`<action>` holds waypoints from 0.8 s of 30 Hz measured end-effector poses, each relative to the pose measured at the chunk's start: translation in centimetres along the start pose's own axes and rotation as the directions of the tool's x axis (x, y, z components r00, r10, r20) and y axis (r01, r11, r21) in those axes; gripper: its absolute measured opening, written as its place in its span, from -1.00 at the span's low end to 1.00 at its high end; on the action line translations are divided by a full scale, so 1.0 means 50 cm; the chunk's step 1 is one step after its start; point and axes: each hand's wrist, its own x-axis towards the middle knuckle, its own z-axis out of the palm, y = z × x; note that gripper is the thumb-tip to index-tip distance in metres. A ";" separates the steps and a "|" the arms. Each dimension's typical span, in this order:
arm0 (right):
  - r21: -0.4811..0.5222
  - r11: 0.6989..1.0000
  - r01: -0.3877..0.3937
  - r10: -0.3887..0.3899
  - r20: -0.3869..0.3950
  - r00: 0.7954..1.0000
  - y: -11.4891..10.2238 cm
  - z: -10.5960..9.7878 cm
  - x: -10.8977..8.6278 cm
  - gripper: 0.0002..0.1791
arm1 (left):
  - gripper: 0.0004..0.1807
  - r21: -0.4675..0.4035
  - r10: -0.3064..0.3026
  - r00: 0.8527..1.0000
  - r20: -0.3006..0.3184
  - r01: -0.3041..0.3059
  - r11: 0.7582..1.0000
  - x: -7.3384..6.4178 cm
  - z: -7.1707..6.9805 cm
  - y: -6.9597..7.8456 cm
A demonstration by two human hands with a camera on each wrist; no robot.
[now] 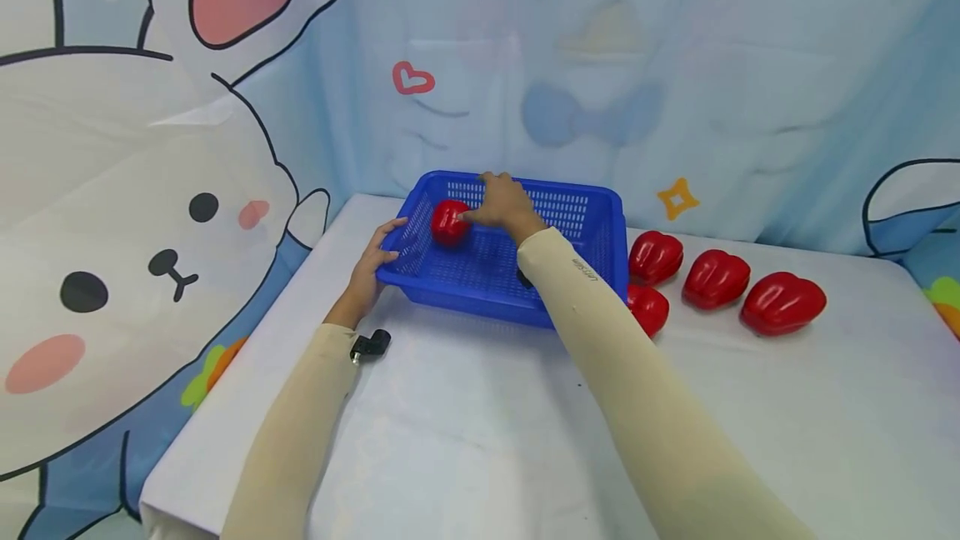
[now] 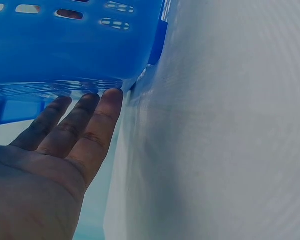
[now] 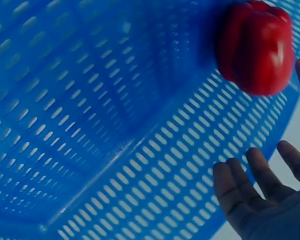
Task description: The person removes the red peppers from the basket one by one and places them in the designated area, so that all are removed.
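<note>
A blue plastic basket [image 1: 480, 277] with slotted walls stands on the table, and one shiny red bell pepper [image 1: 450, 223] lies in its left end. My left hand [image 1: 367, 269] is at the basket's left end. In the left wrist view its fingers [image 2: 92, 132] extend straight, tips against the outer wall. My right hand [image 1: 504, 205] reaches over the basket to its back side, just right of the pepper. The right wrist view shows that hand's fingers [image 3: 262, 180] spread with nothing between them, and the pepper [image 3: 257, 50] beside the thumb.
Right of the basket, several more red bell peppers [image 1: 716, 279] lie on the white table [image 1: 840, 407]. One pepper [image 1: 648, 309] is close to the basket's right wall, partly behind my right sleeve. A printed blue cloth [image 1: 480, 15] hangs behind the table.
</note>
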 end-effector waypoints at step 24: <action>-0.107 0.994 0.029 -0.011 0.164 0.986 -0.050 0.039 -0.012 -0.15 | -0.30 0.008 -0.022 1.000 -0.006 0.022 1.000 0.004 0.002 0.000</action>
